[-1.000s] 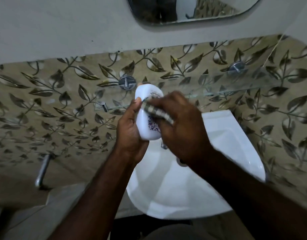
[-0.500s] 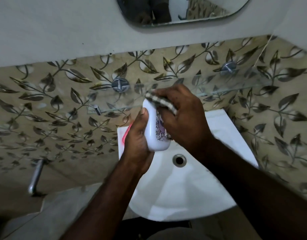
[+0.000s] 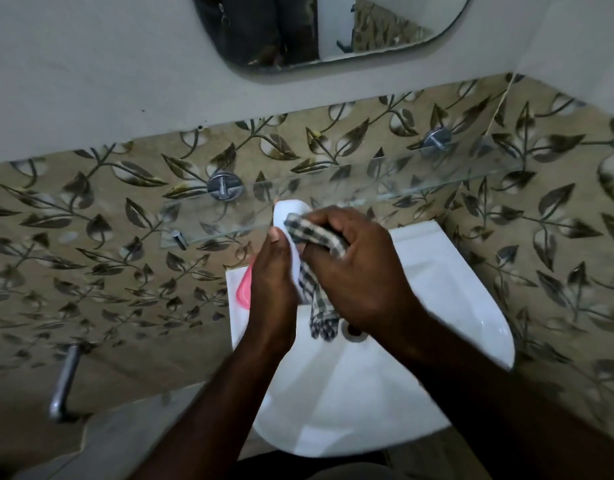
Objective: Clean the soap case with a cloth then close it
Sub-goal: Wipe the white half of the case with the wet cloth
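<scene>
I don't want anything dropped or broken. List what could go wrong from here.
1. The left hand alone holds the case above the sink while the right hand presses the cloth on it; a slip could drop it.
2. The cloth's loose end hangs near the drain and might drag there.
3. A pink piece seems to lie on the sink's edge by the left wrist; a nudge could knock it off.
</scene>
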A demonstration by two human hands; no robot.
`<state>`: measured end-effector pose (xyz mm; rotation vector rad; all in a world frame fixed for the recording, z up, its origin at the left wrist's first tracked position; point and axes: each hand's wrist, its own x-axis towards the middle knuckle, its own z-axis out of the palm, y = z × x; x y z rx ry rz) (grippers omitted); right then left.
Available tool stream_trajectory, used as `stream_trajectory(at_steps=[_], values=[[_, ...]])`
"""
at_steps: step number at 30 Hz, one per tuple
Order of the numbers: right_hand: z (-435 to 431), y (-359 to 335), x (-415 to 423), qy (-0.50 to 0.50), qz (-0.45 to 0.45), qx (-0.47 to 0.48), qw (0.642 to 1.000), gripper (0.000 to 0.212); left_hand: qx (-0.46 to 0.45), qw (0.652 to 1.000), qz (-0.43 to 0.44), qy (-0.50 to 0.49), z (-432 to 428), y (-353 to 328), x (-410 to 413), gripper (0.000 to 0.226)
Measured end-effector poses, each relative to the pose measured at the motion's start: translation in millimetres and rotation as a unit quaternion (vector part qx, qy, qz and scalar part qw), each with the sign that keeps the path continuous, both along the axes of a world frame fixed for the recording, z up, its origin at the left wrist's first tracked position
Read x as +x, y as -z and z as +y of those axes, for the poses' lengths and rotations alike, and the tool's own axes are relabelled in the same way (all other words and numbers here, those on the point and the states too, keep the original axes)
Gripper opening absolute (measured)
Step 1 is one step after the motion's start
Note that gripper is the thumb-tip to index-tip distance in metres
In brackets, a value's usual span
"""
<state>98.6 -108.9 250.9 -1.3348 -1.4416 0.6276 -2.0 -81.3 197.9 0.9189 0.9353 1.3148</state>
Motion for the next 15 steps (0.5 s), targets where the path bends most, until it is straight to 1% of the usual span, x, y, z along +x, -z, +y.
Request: stream_trajectory(at_steps=[3,5,6,8,9,11,12,15], values=[[12.3,-10.4,15.8,0.013,-0.030,-0.016,0.999,0.022,0.033,0.994,0.102,0.001,-8.0,-2.7,12.1,0.079],[10.2,-12.0,21.5,-0.014,-0.044,-0.029,0.999,0.022,0.069,0.989,0.132,-0.003,-7.8,-3.2,11.0,0.085],[8.4,-11.7,23.8,-0.039,-0.034,-0.037,0.998,0.022,0.082,0.987,0.139,0.006,-6.2,-3.5,9.6,0.089],[3.3,-9.5,28.0,-0.112,0.024,-0.059,0.992,0.018,0.102,0.983,0.149,0.024,-3.4,-6.5,6.9,0.094],[0.3,-7.9,31.4,-0.148,0.073,-0.071,0.984,0.017,0.110,0.981,0.157,0.026,-2.1,-8.8,6.0,0.098],[-3.7,-5.4,38.8,-0.194,0.172,-0.095,0.961,0.019,0.123,0.976,0.180,0.027,1.1,-11.9,4.4,0.106],[-5.5,-5.7,41.0,-0.204,0.203,-0.102,0.952,0.020,0.130,0.972,0.193,0.028,3.0,-12.5,3.8,0.107],[-7.4,-6.9,46.2,-0.218,0.239,-0.103,0.941,0.023,0.137,0.965,0.221,0.033,4.8,-15.9,5.3,0.099]])
